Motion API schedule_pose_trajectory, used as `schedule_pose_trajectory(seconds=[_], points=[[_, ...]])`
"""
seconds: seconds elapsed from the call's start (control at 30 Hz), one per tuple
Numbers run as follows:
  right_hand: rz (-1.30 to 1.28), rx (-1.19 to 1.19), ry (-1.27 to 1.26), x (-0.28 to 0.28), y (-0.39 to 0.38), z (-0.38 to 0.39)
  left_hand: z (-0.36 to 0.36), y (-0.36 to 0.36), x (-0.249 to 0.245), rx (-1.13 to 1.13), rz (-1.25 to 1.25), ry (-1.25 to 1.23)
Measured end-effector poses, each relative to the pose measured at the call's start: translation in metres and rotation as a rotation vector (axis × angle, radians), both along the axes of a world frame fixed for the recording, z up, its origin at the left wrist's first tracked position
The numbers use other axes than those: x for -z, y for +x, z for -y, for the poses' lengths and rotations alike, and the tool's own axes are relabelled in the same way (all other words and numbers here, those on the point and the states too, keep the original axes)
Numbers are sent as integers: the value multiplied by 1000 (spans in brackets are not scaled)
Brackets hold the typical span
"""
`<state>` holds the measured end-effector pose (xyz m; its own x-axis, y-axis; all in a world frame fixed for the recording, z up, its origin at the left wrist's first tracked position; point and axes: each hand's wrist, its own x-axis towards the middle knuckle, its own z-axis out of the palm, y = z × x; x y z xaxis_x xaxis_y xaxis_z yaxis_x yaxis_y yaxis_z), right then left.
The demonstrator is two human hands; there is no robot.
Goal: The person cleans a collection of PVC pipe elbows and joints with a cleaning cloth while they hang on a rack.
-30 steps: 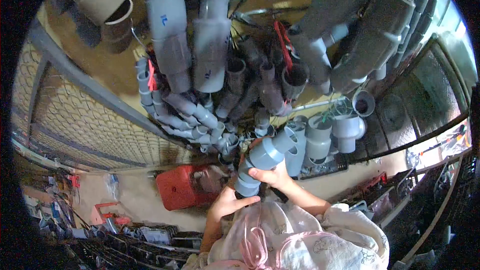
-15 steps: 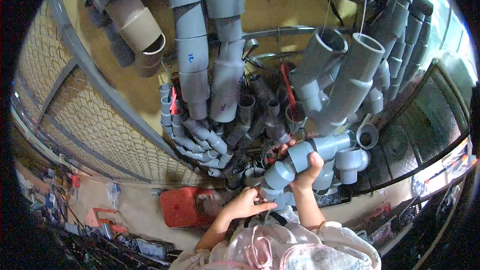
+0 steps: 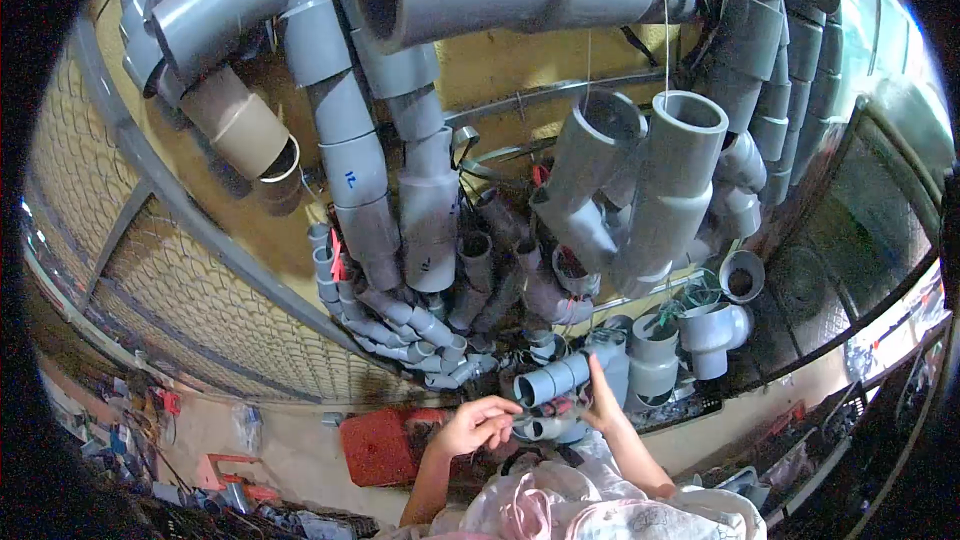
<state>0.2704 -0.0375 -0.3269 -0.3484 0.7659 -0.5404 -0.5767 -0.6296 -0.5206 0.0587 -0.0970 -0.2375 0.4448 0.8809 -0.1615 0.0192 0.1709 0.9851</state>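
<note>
A short row of grey pipe couplings (image 3: pixel 553 380) lies tilted in front of my body, its open end facing left. My right hand (image 3: pixel 603 405) is at the right end of this row, with the thumb raised along it and the other fingers mostly hidden behind and below. Just left of the open end is my left hand (image 3: pixel 480 427), its fingers loosely bent and apart, with nothing visible in them. More grey fittings (image 3: pixel 548 428) sit below the row, between my hands. To the right of my right hand hangs a grey coupling (image 3: pixel 655 360) beside a grey tee fitting (image 3: pixel 708 335).
Strings of large grey pipe fittings (image 3: pixel 355 175) hang overhead and ahead, with a beige fitting (image 3: pixel 240 130) among them. A wire-mesh panel (image 3: pixel 190 270) curves along the left. On the floor stand a red plastic stool (image 3: pixel 378 448) and a red-orange item (image 3: pixel 235 475).
The longer row of grey couplings held across both hands has dropped lower and swung away. My left hand has come off the fittings and moved left. The view has shifted, showing more overhead pipes.
</note>
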Motion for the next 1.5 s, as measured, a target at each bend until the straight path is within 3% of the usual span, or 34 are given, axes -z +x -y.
schedule_pose_trajectory(seconds=[0.03,0.07,0.13,0.23,0.33,0.37,0.4,0.47,0.57,0.67,0.87,1.0,1.2,1.37,1.5], points=[[123,-80,-60,-18,-1,8,-1,0,-9,-36,31,-8],[3,-311,-103,30,6,5,-2,1,-13,-73,67,-19],[61,-507,67,51,3,12,-6,3,-10,-109,54,48],[737,-733,503,45,-6,15,-8,1,-10,-191,40,81],[588,-633,733,-2,-3,2,-5,0,-9,-145,69,32],[686,-678,823,-16,-2,-5,-2,-1,-11,-161,69,30],[729,-788,735,-76,-3,-6,0,-2,-15,-168,60,36],[521,-503,1391,-80,-17,-13,3,-7,-27,-180,40,51],[379,-640,1577,-111,-36,-6,8,-8,-44,-117,64,90],[253,-858,1440,-125,-39,-4,15,-11,-65,-100,68,139],[199,-931,1566,-144,-30,-16,12,-8,-85,-134,40,285],[244,-880,1588,-156,-24,-22,-5,0,-97,-91,112,331],[404,-434,1597,-172,-26,-11,-18,6,-125,-172,212,415],[152,-682,1562,-184,-34,-27,-19,7,-139,-189,217,427],[215,-691,1701,-189,-42,-32,-21,-11,-130,-191,418,486]])
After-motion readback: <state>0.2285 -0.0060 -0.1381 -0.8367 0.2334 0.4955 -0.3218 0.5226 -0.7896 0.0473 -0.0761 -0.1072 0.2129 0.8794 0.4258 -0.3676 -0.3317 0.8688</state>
